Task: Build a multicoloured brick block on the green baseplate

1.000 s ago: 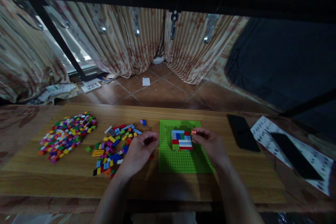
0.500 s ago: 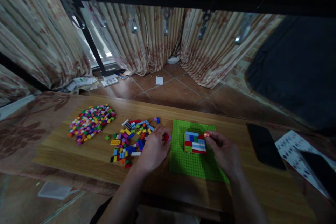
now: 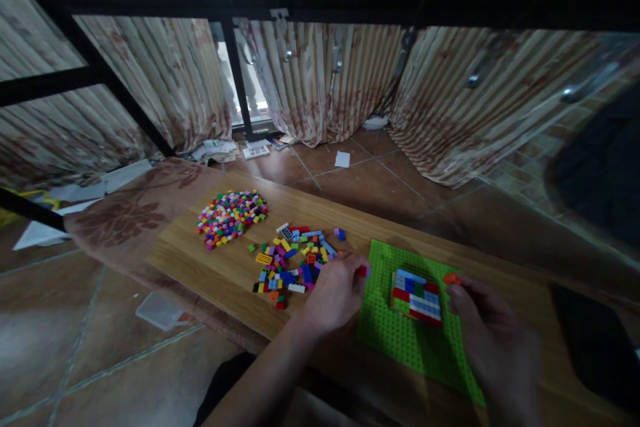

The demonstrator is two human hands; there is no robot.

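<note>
Table (image 3: 185,240) below, the left grip (image 3: 336,290) pinched a red brick (image 3: 361,271), the right grip (image 3: 495,323) an orange brick (image 3: 451,278), both probably light, stiff, best side-held.

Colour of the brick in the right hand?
Orange. The brick is pinched at the fingertips of the right hand; best seen in the head view.

Plate (image 3: 395,345) brt grn; build (image 3: 416,297) on it lt blue, dk blue, red, white, grn. Brick (image 3: 451,278) in my R hand (image 3: 495,327) orange; bits (image 3: 361,271) in my L hand (image 3: 336,290) red + purple. Curtains (image 3: 320,97) striped beige/brn w/ reddish blotches; cloth (image 3: 130,220) brn w/ dk floral.
</note>
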